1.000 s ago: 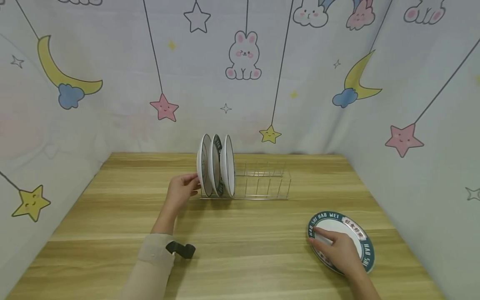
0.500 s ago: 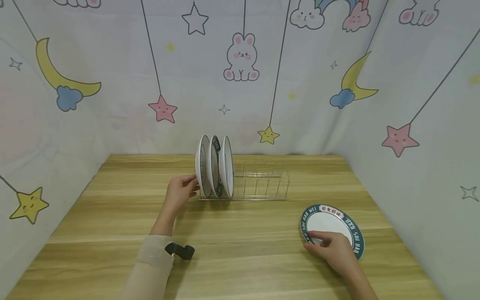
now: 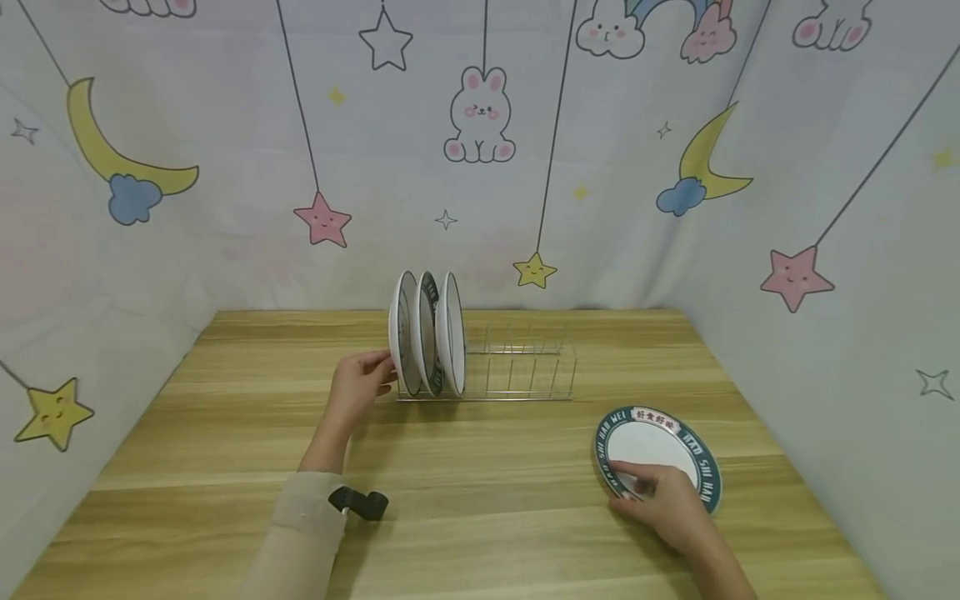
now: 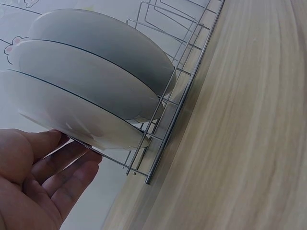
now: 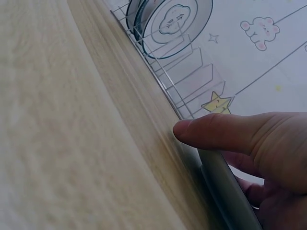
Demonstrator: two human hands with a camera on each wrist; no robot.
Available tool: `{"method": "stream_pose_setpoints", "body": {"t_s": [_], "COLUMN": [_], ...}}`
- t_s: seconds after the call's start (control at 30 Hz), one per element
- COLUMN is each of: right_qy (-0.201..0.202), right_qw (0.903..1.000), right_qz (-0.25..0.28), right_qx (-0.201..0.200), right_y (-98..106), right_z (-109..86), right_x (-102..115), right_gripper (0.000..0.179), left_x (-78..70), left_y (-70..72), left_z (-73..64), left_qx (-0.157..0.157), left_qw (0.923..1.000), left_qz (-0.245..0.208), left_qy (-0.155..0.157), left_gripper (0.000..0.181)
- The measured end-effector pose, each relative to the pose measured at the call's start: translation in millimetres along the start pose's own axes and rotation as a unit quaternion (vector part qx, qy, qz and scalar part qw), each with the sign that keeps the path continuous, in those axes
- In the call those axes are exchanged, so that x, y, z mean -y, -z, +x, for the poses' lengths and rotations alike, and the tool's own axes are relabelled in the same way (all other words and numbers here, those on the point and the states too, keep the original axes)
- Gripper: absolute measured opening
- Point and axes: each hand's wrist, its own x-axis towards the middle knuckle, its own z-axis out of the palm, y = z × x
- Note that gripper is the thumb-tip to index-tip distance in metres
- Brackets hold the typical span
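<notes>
My left hand (image 3: 358,385) grips the left end of a wire dish rack (image 3: 525,400). In the left wrist view its fingers curl round the end wire (image 4: 112,159), right beside the outermost plate (image 4: 62,103). Three plates stand on edge in the rack's left slots: a white one (image 3: 397,333), a green-rimmed one (image 3: 424,342) and another white one (image 3: 452,333). At the right, my right hand (image 3: 675,504) pinches the rim of a green-rimmed plate (image 3: 648,446) with white lettering. That plate is tilted, its white face showing; in the right wrist view only its dark edge (image 5: 220,191) shows.
The rack's right slots (image 3: 532,377) hold no plates. It stands near the back of a wood-grain table (image 3: 480,500). Behind and at both sides hangs a white cloth (image 3: 247,167) printed with moons, stars and rabbits.
My right hand has moved the plate a little left and farther from me, and the plate has turned counterclockwise. My left hand keeps its grip at the rack's end.
</notes>
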Motion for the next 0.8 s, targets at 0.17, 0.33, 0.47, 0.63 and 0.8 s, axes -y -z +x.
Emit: {"method": "stream_pose_setpoints", "body": {"t_s": [0.17, 0.33, 0.47, 0.63, 0.8], "right_qy": [0.028, 0.062, 0.098, 0.131, 0.149], "right_qw": [0.9993, 0.9975, 0.9941, 0.9871, 0.9800], "right_qz": [-0.021, -0.019, 0.007, 0.052, 0.070], "right_qx": [-0.011, -0.028, -0.047, -0.077, -0.112], "right_y": [-1.9, -6.2, -6.2, -1.9, 5.8], "right_z": [-0.4, 0.6, 1.1, 0.8, -0.4], "right_x": [-0.2, -2.8, -2.1, 2.3, 11.4], "right_gripper": [0.045, 0.036, 0.031, 0.029, 0.028], "left_x": [-1.2, -1.7, -1.4, -2.3, -1.6], "left_y": [0.2, 0.4, 0.9, 1.8, 2.2], "left_z": [-1.2, -1.4, -0.9, 0.1, 0.9], "left_qx": [0.001, 0.005, 0.007, 0.007, 0.007], "left_qw": [1.0000, 1.0000, 1.0000, 0.9999, 0.9999], "left_qz": [-0.001, -0.002, -0.001, 0.001, 0.007], "left_qy": [0.002, -0.002, 0.002, 0.008, 0.011], "left_gripper": [0.031, 0.031, 0.031, 0.031, 0.032]}}
